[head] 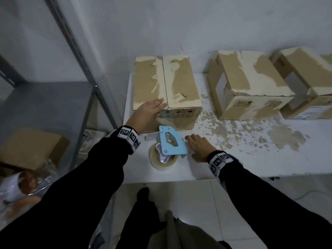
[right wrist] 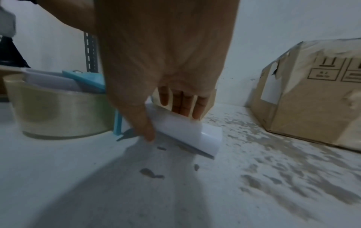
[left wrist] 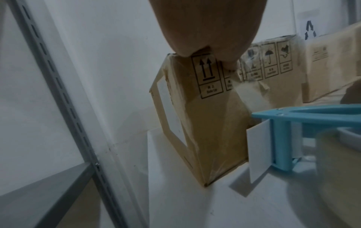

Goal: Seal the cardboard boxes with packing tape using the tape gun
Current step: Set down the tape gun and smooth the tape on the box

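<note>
A cardboard box [head: 179, 81] with closed flaps stands at the table's left end. My left hand [head: 156, 106] lies flat on the near edge of its top, fingers straight; the left wrist view shows the hand [left wrist: 205, 30] above the box's front face [left wrist: 215, 115]. Just in front of the box, a blue tape gun [head: 168, 142] lies on its side with a clear tape roll [head: 161, 162]. My right hand [head: 193, 140] is at the gun's right side. In the right wrist view its fingers [right wrist: 183, 106] and thumb close round the gun's white handle [right wrist: 195, 135].
Two more worn cardboard boxes [head: 251, 83] [head: 309, 72] stand to the right on the white table [head: 233, 159], whose surface is peeled in patches. A grey metal shelf [head: 71, 51] stands at the left, with a box and bags below it.
</note>
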